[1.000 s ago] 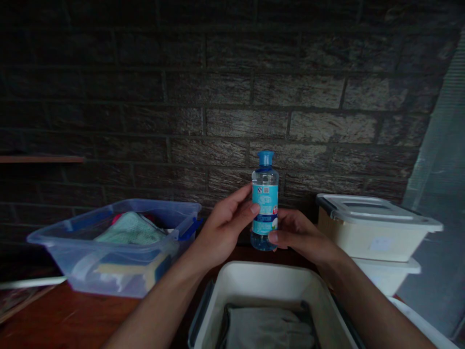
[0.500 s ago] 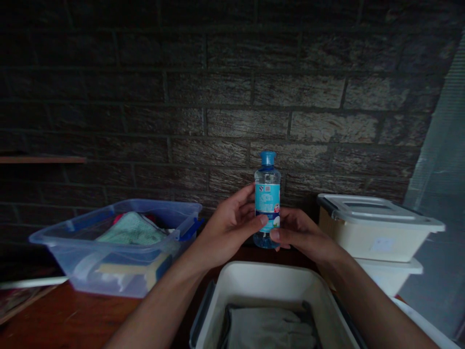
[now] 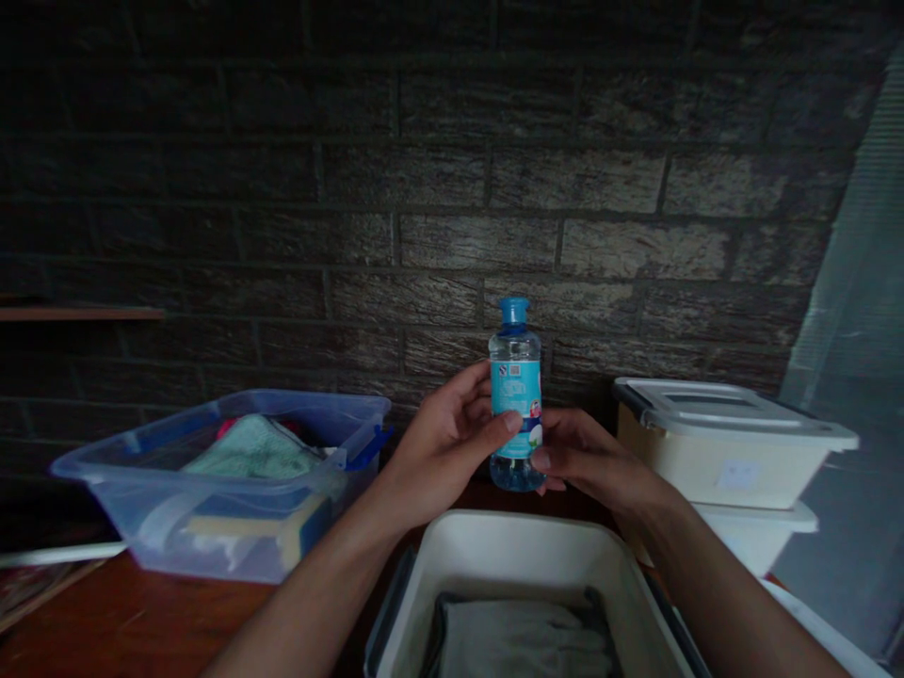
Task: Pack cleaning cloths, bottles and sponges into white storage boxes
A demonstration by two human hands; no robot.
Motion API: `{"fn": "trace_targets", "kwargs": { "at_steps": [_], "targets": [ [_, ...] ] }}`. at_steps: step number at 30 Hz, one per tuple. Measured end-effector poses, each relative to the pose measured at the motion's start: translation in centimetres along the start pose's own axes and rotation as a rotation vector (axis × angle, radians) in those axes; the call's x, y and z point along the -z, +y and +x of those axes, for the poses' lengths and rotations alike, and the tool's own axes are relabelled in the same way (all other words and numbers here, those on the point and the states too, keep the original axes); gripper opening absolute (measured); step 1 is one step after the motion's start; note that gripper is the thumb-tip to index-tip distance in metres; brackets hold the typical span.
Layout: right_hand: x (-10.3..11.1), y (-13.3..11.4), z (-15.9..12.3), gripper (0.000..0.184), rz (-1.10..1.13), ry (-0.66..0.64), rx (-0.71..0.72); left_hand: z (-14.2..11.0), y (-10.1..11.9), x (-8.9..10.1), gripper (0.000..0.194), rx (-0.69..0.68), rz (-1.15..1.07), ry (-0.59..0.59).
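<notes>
At bottom centre an open white bin (image 3: 529, 551) holds grey cloth (image 3: 523, 636); above it, mid-frame, left hand (image 3: 442, 447) and right hand (image 3: 589, 457) both clasp an upright blue-capped bottle (image 3: 515, 377), brick wall (image 3: 452, 188) behind

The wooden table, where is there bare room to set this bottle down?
Bare wood of the table shows in front of the blue bin, left of the open white bin. The right is crowded by stacked lidded bins. Both hands, left hand and right hand, hold the bottle.
</notes>
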State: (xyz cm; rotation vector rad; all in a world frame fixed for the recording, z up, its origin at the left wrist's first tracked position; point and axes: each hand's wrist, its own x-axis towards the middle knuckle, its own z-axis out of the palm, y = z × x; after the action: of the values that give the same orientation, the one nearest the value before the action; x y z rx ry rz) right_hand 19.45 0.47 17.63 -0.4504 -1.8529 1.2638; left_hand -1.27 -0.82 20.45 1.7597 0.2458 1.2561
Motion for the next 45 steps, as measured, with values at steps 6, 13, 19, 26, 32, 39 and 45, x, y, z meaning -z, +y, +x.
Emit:
{"fn": "trace_targets", "kwargs": {
  "at_steps": [6, 13, 19, 26, 32, 39, 45],
  "targets": [
    [-0.3, -0.4, 0.0, 0.032, 0.01, 0.009, 0.03, 0.2, 0.3, -0.3, 0.039, -0.025, 0.023, 0.066],
    [-0.8, 0.2, 0.4, 0.041, 0.009, 0.025, 0.024, 0.4, 0.1, -0.2, 0.03, -0.042, 0.044, 0.142],
    [-0.9, 0.5, 0.2, 0.044, 0.016, -0.018, -0.027, 0.2, -0.5, 0.0, 0.028, 0.01, -0.041, 0.138],
    [-0.5, -0.3, 0.0, 0.037, -0.029, -0.082, -0.031, -0.2, -0.4, -0.4, 0.036, 0.036, -0.121, 0.126],
    [-0.7, 0.2, 0.0, 0.043, 0.042, -0.008, -0.061, 0.0, -0.5, -0.2, 0.045, -0.012, -0.072, 0.194],
    [-1.4, 0.7, 0.3, 0.06, 0.044, -0.029, -0.036, -0.1, -0.6, -0.2, 0.042, 0.006, -0.033, 0.186],
    [-1.6, 0.8, 0.3, 0.06, -0.076, 0.006, -0.018, -0.3, -0.4, -0.7, 0.051, 0.039, -0.129, 0.202]
  ]
}}
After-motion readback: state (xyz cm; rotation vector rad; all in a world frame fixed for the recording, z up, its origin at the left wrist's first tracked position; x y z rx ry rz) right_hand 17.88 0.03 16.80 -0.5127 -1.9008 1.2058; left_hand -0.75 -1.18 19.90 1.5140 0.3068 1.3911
